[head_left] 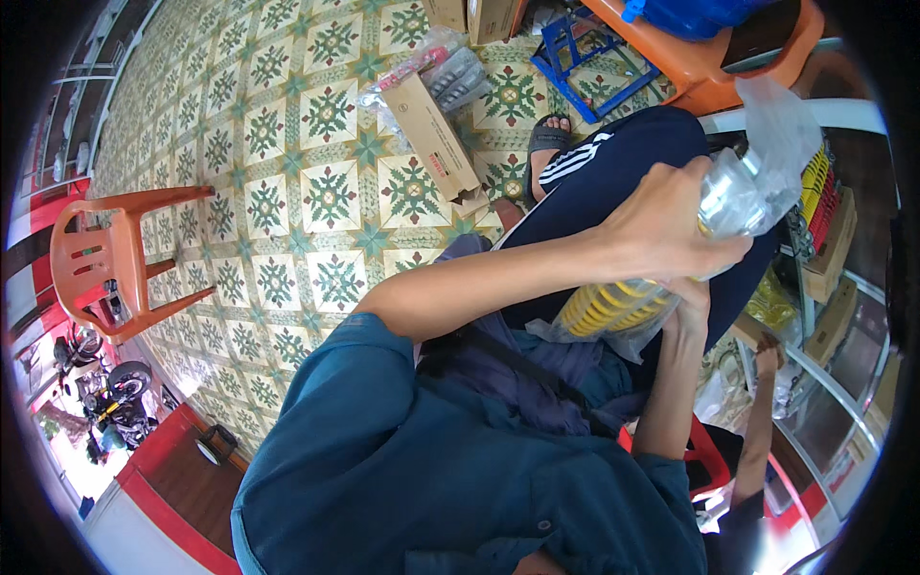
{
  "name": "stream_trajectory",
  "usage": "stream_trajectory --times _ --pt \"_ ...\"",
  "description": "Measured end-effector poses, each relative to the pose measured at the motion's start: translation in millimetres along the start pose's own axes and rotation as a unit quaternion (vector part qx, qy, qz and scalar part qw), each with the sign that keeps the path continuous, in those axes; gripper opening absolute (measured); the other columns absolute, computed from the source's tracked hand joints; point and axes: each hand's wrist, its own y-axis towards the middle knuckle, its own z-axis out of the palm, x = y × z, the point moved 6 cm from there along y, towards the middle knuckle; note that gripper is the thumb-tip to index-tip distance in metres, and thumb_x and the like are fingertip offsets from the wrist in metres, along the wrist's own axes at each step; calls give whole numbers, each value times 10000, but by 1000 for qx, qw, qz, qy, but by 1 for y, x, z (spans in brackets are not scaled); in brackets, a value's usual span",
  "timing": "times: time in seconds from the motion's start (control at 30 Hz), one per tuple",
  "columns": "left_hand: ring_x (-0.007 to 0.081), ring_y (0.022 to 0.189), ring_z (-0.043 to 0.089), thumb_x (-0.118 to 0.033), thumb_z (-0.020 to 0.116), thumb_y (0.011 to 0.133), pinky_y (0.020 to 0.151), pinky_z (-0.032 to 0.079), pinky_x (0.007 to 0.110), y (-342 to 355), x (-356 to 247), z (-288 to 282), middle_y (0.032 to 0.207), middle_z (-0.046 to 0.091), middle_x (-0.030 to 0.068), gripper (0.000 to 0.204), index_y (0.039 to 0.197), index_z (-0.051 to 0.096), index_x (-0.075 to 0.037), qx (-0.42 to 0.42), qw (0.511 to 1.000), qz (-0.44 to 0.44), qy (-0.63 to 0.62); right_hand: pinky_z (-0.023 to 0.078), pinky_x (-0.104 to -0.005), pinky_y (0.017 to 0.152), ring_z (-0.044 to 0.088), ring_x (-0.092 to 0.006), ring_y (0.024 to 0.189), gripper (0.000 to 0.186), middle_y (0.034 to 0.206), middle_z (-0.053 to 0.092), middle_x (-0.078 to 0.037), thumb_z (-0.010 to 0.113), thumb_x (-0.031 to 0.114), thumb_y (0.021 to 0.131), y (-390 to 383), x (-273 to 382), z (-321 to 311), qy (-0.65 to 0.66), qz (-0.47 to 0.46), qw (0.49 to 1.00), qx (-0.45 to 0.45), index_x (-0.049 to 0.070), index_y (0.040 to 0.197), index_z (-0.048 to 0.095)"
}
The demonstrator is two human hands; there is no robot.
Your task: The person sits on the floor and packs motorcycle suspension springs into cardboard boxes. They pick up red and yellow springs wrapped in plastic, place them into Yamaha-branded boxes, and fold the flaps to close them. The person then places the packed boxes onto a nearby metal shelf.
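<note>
Across my lap lies a pair of shock absorbers with yellow coil springs [618, 305], wrapped in clear plastic bags. My left hand [661, 220] is closed around the upper part of the bundle, beside the silver ends showing through the plastic [733, 192]. Below it, my right hand [688, 295] grips the bundle near the springs; its fingers are mostly hidden behind the bundle and my left hand. The loose end of the bag [776, 125] sticks up past my left hand.
On the tiled floor lie a long cardboard box [431, 139] and bagged springs [458, 77]. A blue metal stand [585, 62] and orange chairs [115, 254] stand around. Shelving [815, 364] with boxes and springs runs along the right, where another person's hand [769, 356] reaches in.
</note>
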Motion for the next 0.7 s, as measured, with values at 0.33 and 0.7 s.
stream_trajectory --times 0.33,0.7 --pt "381 1323 510 -603 755 823 1129 395 456 -92 274 -218 1391 508 296 957 1388 453 108 -421 850 -274 158 594 -489 859 704 -390 978 674 1089 667 -230 773 269 710 4 -8 -12 22 6 998 -58 -93 1241 571" --pt "424 1426 396 -670 922 512 1166 390 469 -118 488 -217 1476 393 295 1458 1462 171 142 -344 674 -604 251 579 -525 820 686 -417 953 712 1081 648 -252 760 251 697 -24 34 -40 25 -85 979 -182 -69 1283 514"
